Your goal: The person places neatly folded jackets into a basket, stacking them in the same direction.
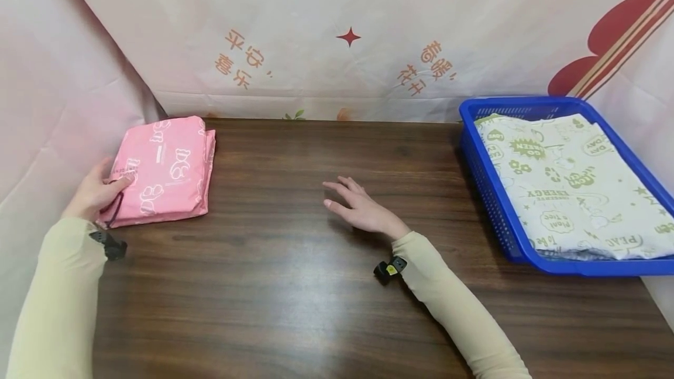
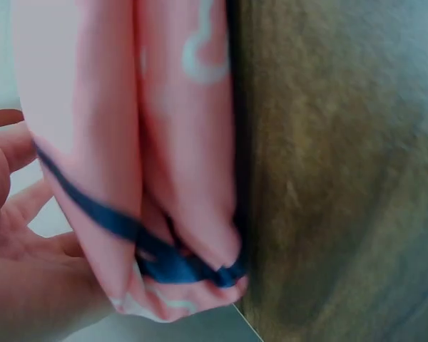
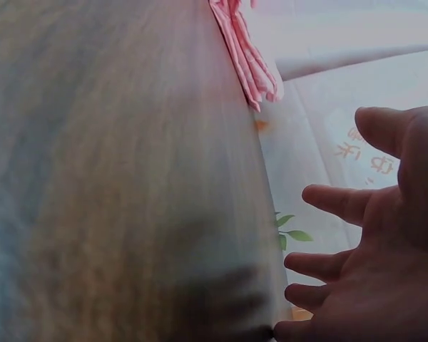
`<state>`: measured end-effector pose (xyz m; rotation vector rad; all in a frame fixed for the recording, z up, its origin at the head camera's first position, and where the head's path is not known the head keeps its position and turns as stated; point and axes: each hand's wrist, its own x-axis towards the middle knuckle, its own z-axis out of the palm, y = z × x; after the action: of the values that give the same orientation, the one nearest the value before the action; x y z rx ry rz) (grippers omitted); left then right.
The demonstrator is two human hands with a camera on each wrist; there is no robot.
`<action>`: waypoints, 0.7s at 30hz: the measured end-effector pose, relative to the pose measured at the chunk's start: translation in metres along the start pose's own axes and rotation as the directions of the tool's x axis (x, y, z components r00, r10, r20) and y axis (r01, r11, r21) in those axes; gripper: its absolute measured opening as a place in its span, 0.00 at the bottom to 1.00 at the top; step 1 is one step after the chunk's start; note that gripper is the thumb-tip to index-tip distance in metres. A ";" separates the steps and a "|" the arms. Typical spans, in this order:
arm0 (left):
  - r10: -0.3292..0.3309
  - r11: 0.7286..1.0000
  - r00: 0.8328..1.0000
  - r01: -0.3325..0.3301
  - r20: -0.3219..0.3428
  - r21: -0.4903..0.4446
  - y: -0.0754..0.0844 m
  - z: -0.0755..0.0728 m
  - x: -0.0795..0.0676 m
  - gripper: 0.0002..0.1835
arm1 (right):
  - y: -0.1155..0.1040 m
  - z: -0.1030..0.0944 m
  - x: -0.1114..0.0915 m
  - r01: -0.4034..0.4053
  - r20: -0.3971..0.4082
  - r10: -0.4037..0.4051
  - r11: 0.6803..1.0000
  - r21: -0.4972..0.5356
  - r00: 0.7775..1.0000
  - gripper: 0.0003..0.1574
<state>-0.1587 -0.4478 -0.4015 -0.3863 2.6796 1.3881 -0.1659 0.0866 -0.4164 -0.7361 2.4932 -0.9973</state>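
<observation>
A folded pink cloth piece (image 1: 163,174) with white printed figures lies flat at the left back of the table. My left hand (image 1: 100,189) rests on its left edge, fingers loosely extended over the fabric. In the left wrist view, the pink folds (image 2: 178,128) show side-on, crossed near the bottom by a dark blue strap (image 2: 167,267), with the hand's fingers lying along the outer face. My right hand (image 1: 363,206) hovers over the middle of the table with fingers spread and holds nothing. The right wrist view shows those spread fingers (image 3: 335,203).
A blue plastic basket (image 1: 497,203) stands at the right, with folded white cloth (image 1: 579,192) printed in green inside. The dark wooden table (image 1: 253,297) meets a printed curtain (image 1: 310,4) at the back, and pale curtain sides flank it.
</observation>
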 end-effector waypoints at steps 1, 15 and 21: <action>0.002 1.000 1.000 -0.002 0.001 0.004 0.000 0.001 0.001 0.42 | 0.000 0.000 0.000 -0.003 0.002 0.003 1.000 0.001 1.000 0.37; 0.063 0.859 0.978 0.047 0.197 -0.510 -0.002 0.003 -0.005 0.24 | 0.000 0.000 -0.001 0.013 -0.011 -0.012 0.999 0.048 1.000 0.37; 0.134 0.845 0.952 0.036 0.277 -0.533 0.003 0.010 -0.004 0.26 | -0.001 0.001 0.003 0.023 -0.032 -0.022 0.999 0.040 0.999 0.37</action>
<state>-0.1560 -0.4375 -0.4038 -0.1190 2.0385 2.0178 -0.1673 0.0837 -0.4166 -0.7433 2.4886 -1.0724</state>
